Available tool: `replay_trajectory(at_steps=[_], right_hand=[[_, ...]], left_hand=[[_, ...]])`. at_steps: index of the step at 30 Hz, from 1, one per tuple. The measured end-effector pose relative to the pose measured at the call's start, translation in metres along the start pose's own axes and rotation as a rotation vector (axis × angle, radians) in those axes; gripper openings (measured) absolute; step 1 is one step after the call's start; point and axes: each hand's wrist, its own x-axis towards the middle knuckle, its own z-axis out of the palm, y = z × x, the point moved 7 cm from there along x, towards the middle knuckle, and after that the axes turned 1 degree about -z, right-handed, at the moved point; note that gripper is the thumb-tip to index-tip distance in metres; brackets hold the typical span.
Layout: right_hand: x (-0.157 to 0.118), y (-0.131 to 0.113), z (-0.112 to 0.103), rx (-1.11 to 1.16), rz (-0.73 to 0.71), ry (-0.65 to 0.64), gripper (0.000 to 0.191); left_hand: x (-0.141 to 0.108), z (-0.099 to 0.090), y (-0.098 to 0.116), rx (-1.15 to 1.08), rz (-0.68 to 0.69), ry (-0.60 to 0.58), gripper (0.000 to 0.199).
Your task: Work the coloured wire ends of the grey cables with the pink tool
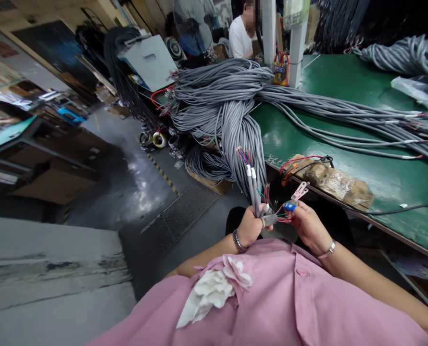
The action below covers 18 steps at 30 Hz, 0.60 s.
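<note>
My left hand (253,227) is closed around the end of a grey cable, with thin coloured wires fanning out of it. Finger covers show on that hand. Opposite it, my right hand (305,222), a blue wrap on one finger, pinches the tips of those coloured wires (283,217). A pink clip (300,191) sticks up just beyond the right fingers; whether they hold it I cannot tell. Above the left hand, more grey cables (250,185) hang down, their ends marked by white bands and bare red and blue wires.
A large heap of grey cables (214,96) hangs over the edge of the green table (344,77). Near that edge lies a taped wooden block (336,182) with a red and a black lead. A person in white (240,36) sits beyond. Cartons stand on the left.
</note>
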Motion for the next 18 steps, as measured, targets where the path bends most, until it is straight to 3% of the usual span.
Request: replay_trajectory(at_steps=[5,8,12,16,18], right_hand=[[0.008,-0.001,-0.032,0.067,0.0,0.042,0.038],[0.013,-0.01,-0.029,0.034,0.022,-0.047,0.051],[0.018,-0.032,-0.016,-0.087,-0.076,-0.116,0.043],[0.017,-0.047,-0.025,-0.234,-0.309,0.084,0.039],[0.017,-0.047,-0.028,-0.253,-0.335,0.146,0.046]], left_hand=[[0.006,0.004,0.001,-0.075,-0.068,-0.036,0.034],[0.011,0.017,0.006,-0.106,-0.108,-0.117,0.035],[0.019,0.034,0.013,-0.129,-0.114,-0.205,0.035],[0.027,0.04,0.017,-0.168,-0.086,-0.207,0.034],[0.029,0.041,0.016,-0.174,-0.086,-0.205,0.034]])
